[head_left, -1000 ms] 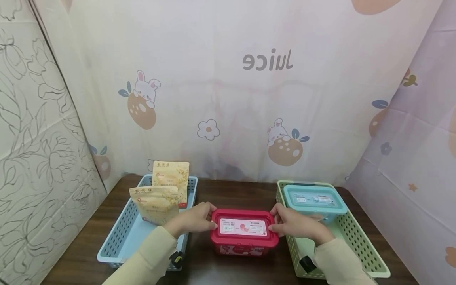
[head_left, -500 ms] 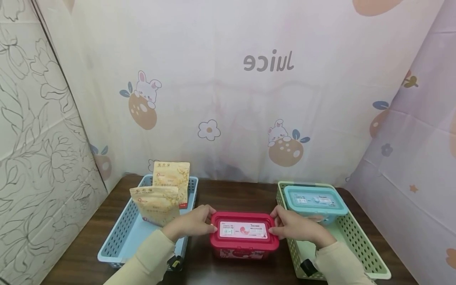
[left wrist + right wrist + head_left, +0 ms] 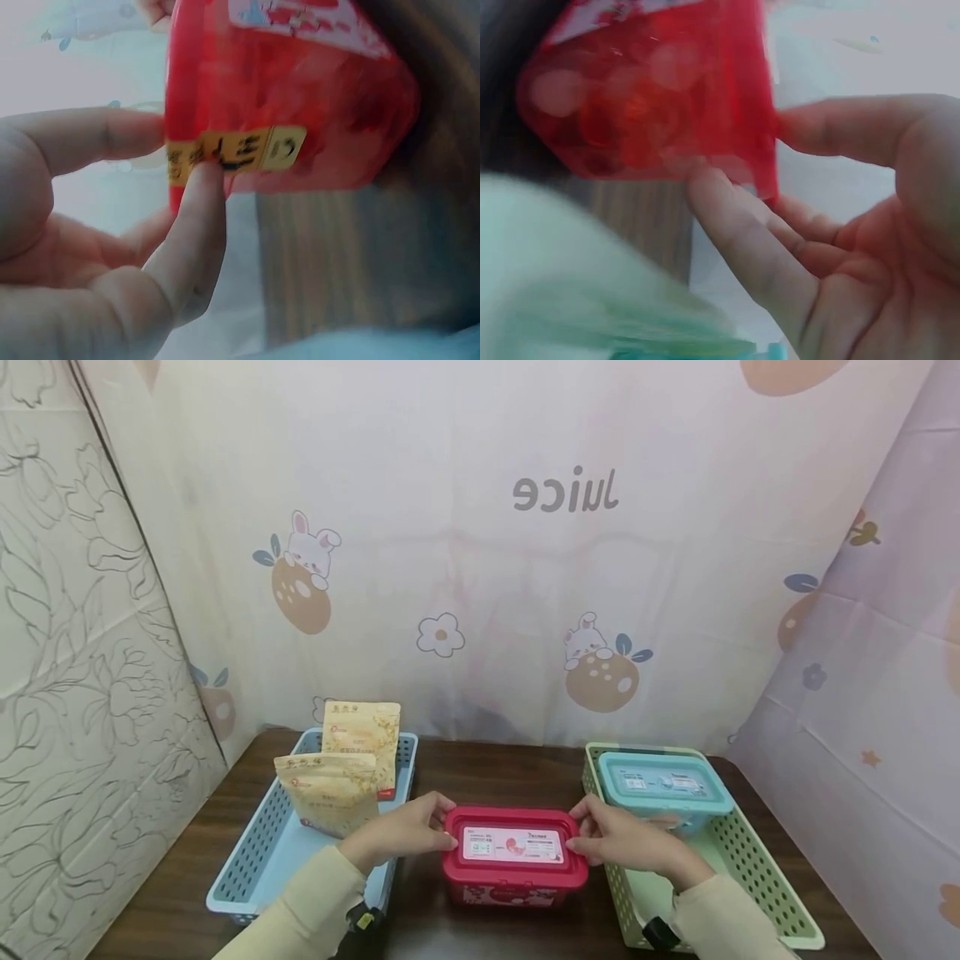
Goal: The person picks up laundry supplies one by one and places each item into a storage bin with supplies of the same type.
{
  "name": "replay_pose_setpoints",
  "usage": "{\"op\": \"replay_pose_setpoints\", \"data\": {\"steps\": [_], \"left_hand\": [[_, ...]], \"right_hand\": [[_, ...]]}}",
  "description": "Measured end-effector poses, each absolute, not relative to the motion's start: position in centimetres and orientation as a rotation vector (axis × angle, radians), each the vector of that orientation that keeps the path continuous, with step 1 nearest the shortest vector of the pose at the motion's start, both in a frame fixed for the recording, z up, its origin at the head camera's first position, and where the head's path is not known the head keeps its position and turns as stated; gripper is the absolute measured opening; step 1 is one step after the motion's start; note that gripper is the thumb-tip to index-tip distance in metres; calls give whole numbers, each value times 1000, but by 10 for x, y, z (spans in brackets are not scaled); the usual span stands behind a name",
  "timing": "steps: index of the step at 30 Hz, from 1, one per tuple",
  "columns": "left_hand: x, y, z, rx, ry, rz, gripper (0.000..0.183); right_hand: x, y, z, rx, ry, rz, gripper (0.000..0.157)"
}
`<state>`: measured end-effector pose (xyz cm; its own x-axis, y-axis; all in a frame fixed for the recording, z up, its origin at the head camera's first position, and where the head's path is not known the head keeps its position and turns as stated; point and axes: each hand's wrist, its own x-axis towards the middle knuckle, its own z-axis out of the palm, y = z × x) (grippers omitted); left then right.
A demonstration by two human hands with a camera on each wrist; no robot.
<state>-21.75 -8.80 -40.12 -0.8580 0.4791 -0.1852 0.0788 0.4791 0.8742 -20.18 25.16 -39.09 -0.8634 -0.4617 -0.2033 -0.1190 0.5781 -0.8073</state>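
Observation:
A red lidded plastic box (image 3: 515, 852) with a white label on its lid is at the middle of the dark wooden table. My left hand (image 3: 401, 833) pinches the left end of its lid, thumb on top and other fingers below the rim. At the opposite end, my right hand (image 3: 630, 839) holds the lid's rim in the same way. Through the translucent side wall (image 3: 630, 112), rounded contents show in the right wrist view. The left wrist view shows a yellow sticker (image 3: 281, 148) running down from the lid, with a fingertip against it.
To the left stands a light blue basket (image 3: 251, 868) with two upright yellow pouches (image 3: 330, 789) (image 3: 371, 731). A green basket (image 3: 765, 877) on the right holds a turquoise lidded box (image 3: 663, 781) at its back. A printed curtain (image 3: 480, 568) hangs behind the table.
The red box and both hands sit slightly lower in the head view than one second ago, mostly shifting in the first half second. Both hands keep their hold on the lid's ends.

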Motion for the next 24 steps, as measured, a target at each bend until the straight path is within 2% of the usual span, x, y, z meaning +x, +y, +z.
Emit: {"op": "replay_pose_setpoints", "data": {"steps": [14,24], "left_hand": [[-210,-88,-413,350,2210,1482,55],[-203,-86,-425,309,1984,1673,60]], "right_hand": [[-187,246,-400,-234,2246,-1437,60],[-180,245,-410,-305,2198,-1508,51]]}}
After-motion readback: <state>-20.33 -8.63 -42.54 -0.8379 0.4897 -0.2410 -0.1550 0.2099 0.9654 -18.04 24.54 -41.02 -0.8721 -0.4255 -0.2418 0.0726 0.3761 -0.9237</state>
